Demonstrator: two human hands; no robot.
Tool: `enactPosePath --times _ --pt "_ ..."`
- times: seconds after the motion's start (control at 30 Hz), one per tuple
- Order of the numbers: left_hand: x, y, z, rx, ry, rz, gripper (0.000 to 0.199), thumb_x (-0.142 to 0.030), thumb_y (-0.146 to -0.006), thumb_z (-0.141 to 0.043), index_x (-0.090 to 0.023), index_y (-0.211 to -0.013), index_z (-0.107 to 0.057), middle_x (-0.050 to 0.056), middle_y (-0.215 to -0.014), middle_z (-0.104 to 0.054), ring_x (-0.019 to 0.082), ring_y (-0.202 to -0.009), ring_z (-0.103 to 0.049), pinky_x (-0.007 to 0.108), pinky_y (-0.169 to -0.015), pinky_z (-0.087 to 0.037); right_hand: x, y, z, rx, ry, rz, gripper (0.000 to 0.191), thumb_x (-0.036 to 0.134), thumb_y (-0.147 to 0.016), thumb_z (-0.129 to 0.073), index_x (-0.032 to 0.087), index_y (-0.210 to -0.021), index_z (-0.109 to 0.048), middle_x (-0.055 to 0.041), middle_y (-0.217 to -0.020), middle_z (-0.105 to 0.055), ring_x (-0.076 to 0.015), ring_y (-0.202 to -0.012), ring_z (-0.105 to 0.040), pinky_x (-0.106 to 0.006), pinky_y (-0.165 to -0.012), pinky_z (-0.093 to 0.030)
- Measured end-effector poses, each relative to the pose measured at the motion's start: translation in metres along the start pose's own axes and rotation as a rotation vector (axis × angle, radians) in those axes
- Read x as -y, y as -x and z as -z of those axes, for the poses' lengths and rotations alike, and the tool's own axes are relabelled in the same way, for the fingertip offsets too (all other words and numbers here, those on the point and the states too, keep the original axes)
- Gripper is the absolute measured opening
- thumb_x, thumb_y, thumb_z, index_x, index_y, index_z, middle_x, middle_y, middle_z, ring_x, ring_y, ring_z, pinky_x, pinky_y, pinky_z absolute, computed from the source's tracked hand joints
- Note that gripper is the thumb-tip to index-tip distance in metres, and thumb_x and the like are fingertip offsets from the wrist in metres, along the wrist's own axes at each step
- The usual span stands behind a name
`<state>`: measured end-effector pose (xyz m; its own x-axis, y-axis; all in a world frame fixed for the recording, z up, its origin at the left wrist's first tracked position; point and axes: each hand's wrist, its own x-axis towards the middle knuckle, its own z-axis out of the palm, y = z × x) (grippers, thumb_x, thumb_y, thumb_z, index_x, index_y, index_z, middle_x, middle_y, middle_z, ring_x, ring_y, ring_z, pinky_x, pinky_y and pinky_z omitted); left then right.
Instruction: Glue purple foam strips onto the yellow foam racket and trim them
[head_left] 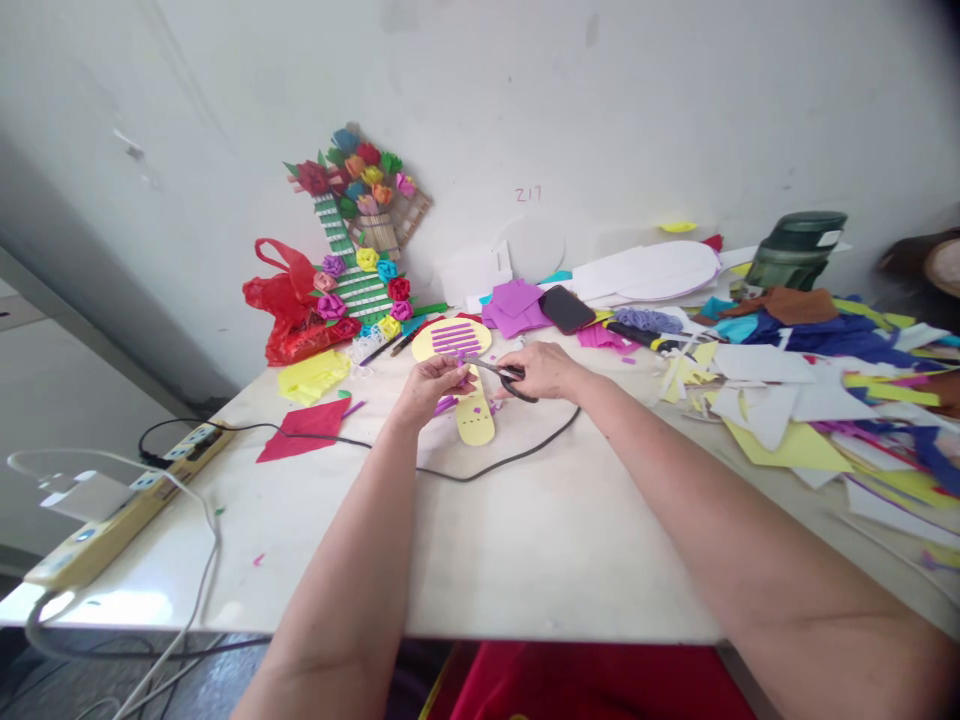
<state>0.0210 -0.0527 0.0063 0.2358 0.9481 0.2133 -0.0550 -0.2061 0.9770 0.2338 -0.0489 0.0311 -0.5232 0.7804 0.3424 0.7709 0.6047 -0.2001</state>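
Observation:
My right hand (546,370) is closed on black-handled scissors (513,378), whose blades reach left to the fingers of my left hand. Pinched in my left hand (436,388) is a purple strip (461,356), close to the blades. Beneath both hands lies a yellow sole-shaped cutout (475,425). Several purple strips (455,338) run across its wide upper part, and small dark marks show on its narrower lower end. More purple strips (444,406) lie partly hidden under my left hand.
A power strip (142,500) lines the left table edge, its black cable (480,478) looping before the cutout. Paper-flower crafts (360,250) lean on the wall beside a red bag (281,310). A phone (567,309) lies behind; paper scraps (795,390) pile up right, near a green-lidded bottle (796,250).

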Motion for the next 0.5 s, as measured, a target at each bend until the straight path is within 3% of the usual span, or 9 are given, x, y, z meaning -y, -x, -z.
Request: enactPosePath --times 0.5 --pt "0.0069 -0.0015 0.0070 0.096 -0.053 -0.056 0.032 -0.032 -0.066 -0.072 -0.011 -0.087 -0.060 0.007 -0.072 -0.069 0.014 -0.059 -0.064 0.027 -0.060 -0.051 0.0029 0.0009 0.0037 -0.022 -0.011 0.023 0.045 0.059 -0.064 -0.061 0.027 -0.094 -0.068 0.0004 -0.076 -0.068 -0.0157 -0.067 -0.057 -0.025 -0.057 -0.032"
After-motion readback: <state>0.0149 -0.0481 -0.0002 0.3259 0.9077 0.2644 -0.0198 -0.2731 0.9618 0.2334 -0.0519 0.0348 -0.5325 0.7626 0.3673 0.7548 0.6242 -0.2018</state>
